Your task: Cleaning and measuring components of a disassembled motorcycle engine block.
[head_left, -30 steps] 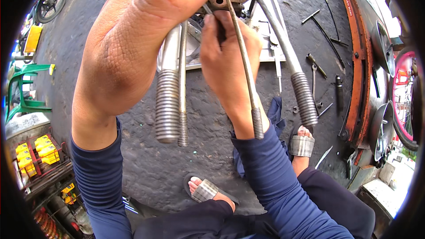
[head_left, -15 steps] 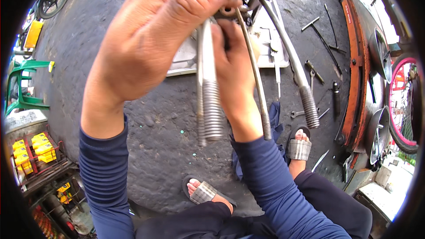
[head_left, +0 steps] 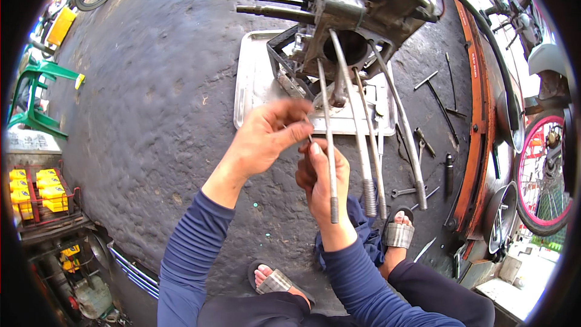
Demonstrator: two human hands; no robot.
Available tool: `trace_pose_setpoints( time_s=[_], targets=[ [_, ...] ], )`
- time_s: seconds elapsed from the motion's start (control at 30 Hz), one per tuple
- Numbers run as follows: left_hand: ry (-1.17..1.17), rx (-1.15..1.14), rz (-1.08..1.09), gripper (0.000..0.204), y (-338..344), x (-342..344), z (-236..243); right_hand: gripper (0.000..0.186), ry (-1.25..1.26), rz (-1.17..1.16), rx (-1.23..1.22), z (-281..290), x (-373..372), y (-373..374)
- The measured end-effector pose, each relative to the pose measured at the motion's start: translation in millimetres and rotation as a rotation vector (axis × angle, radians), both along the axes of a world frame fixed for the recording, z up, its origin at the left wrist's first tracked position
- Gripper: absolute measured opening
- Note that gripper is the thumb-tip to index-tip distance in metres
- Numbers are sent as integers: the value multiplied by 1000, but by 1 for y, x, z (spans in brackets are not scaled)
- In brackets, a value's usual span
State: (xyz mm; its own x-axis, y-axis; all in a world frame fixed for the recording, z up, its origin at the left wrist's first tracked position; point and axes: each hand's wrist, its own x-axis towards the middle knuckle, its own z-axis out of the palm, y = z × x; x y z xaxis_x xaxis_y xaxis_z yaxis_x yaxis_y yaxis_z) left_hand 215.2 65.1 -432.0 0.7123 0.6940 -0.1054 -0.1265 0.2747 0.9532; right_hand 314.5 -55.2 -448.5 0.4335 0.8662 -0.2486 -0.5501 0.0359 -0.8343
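A motorcycle engine block (head_left: 372,9) stands on a metal tray (head_left: 247,66), its round bore facing me. Several long threaded studs (head_left: 362,139) stick out of it toward me, and a connecting rod (head_left: 339,95) shows between them. My left hand (head_left: 257,139) is left of the studs, fingers blurred, thumb and fingertips brought together. Close beside it, my right hand (head_left: 325,172) is closed in a pinch behind the nearest stud. Between the fingertips of both hands is something small and thin that I cannot make out.
Right of the tray lie a T-handle wrench (head_left: 442,106), a spanner (head_left: 411,191) and a black cylindrical tool (head_left: 448,172). An orange steel beam (head_left: 475,127) runs along the right. A green plastic chair (head_left: 42,85) and yellow bottles on a rack (head_left: 51,191) are at the left.
Both hands have come down and away from the engine's opening. The view has shifted, so the engine block, bore and tray now show in full, and the hands meet below left of the bore.
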Motion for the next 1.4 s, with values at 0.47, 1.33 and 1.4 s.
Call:
trace_pose_setpoints(
  time_s=[0.47,1.33,1.4],
  targets=[
    [101,322,255,26,32,-46,21,20,185,204,-39,45,1,17],
    [38,733,409,25,15,31,27,12,-1294,-419,114,124,134,-11],
    [46,763,429,27,21,34,31,11,-1448,-307,188,146,136,11]
  ],
)
